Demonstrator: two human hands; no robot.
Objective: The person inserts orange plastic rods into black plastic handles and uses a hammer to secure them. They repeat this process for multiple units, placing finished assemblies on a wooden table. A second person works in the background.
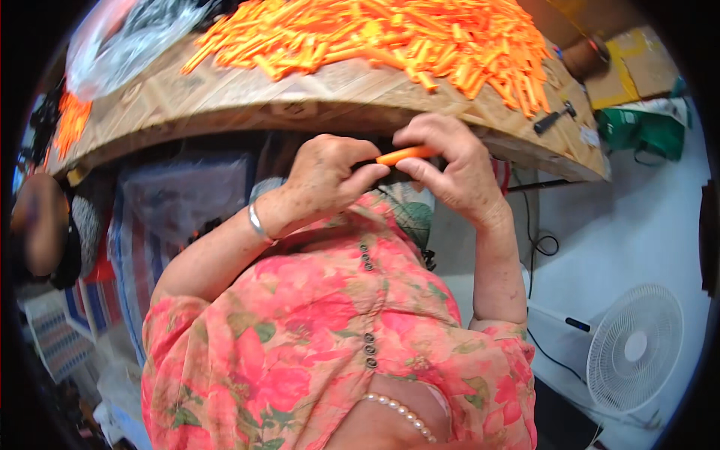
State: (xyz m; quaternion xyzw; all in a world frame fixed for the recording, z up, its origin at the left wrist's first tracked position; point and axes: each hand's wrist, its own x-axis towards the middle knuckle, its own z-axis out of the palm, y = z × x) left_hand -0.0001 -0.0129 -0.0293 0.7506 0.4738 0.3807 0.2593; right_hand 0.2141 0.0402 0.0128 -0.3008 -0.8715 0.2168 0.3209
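In front of my body, just off the table's near edge, both hands meet at one slim orange plastic tube point(405, 155). My right hand point(459, 166) is closed on its right end between thumb and fingers. The thumb and forefinger of my left hand point(324, 176) pinch together at the tube's left end, partly hiding that tip. The tube lies nearly level, tilted slightly up to the right. Beyond my hands, a large heap of similar orange plastic pieces point(390, 45) covers the far part of the wood-patterned table point(217, 94).
A black-handled hammer point(553, 118) lies at the table's right end. Clear plastic bags point(124, 49) sit at the far left. A green bag point(641, 135) and cardboard boxes point(645, 64) stand right. A white fan point(635, 347) is at lower right. Another person's blurred arm point(41, 225) shows left.
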